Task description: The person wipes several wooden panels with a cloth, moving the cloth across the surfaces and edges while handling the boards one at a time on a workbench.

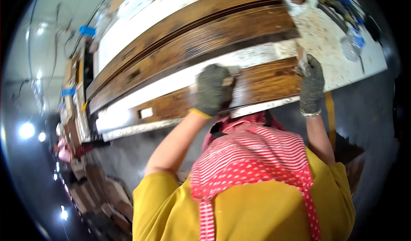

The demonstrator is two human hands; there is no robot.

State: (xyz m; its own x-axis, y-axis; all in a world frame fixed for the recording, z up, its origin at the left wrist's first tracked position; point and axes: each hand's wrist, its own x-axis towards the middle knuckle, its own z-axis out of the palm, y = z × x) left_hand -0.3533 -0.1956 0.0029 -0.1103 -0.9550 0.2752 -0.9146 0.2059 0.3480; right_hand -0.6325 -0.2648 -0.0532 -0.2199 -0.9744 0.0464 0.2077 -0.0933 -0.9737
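Note:
My left hand (212,89), in a dark grey glove with a yellow cuff, presses on the nearest brown-stained wooden board (269,82). Motion blurs it; its fingers look closed, and a dark brownish edge of something shows beside them, too smeared to name. Around the right end of that board is my right hand (312,85), also gloved in grey. Its fingers are curled, with a thin tan piece (301,58) sticking up from them. Toward its left end the board has a rectangular cutout (146,112), through which white shows.
Two longer stained boards (205,35) lie side by side farther back on the white, stained worktable (338,76). A clear plastic cup (350,48) and a cluster of tools (336,5) are at the back right. Cardboard pieces (96,185) stand at the lower left.

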